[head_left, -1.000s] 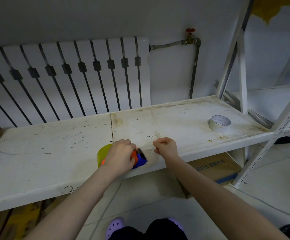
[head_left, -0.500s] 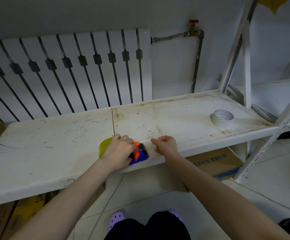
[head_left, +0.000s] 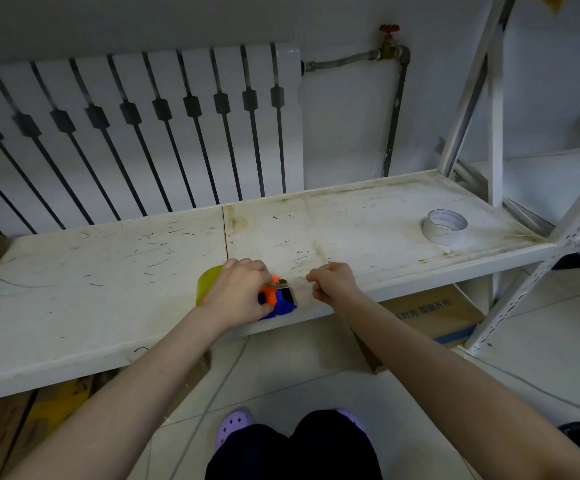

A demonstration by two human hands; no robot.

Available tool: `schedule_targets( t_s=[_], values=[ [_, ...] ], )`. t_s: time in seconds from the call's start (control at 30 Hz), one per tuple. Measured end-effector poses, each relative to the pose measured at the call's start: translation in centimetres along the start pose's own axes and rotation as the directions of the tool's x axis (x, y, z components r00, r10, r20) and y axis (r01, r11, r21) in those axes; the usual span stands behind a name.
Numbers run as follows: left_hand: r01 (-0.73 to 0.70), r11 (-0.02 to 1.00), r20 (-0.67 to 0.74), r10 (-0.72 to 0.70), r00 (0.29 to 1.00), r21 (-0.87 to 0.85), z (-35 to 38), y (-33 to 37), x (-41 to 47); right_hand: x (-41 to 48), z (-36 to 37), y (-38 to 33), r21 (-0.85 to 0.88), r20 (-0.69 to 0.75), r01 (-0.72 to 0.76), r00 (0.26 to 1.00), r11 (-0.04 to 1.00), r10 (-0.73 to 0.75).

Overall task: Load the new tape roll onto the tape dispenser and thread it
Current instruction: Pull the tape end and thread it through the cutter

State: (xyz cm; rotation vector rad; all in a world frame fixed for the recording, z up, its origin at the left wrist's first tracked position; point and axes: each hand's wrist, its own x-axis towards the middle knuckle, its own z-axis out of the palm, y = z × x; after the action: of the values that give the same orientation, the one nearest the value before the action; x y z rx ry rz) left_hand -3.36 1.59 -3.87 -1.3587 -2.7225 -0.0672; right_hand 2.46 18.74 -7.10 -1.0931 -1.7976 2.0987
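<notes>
Left hand (head_left: 238, 294) gripping tape dispenser (head_left: 278, 299), right hand (head_left: 333, 284) pinching, box (head_left: 430, 311) lettering unclear

Counted: two hands, left (head_left: 238, 292) and right (head_left: 333, 284); one tape dispenser (head_left: 278, 299); two tape rolls, yellow-green (head_left: 208, 282) and white (head_left: 444, 226); one cardboard box (head_left: 430, 315).

The blue and orange tape dispenser (head_left: 276, 299) lies under the left grip, its yellow tape roll (head_left: 207, 284) sticking out behind.
</notes>
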Motion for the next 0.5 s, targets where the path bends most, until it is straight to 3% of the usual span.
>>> schedule_targets(
  t_s=[0.2, 0.5],
  values=[
    [0.005, 1.000, -0.005, -0.005, 1.000, -0.001, 0.1, 0.0, 0.0, -0.1, -0.3, 0.6, -0.164, 0.087, -0.028, 0.995, 0.986, 0.042],
    [0.019, 1.000, 0.005, -0.019, 1.000, 0.013, -0.3, 0.2, -0.1, -0.3, -0.3, 1.3, -0.168, 0.090, 0.032, 0.996, 0.985, -0.017]
  ],
)
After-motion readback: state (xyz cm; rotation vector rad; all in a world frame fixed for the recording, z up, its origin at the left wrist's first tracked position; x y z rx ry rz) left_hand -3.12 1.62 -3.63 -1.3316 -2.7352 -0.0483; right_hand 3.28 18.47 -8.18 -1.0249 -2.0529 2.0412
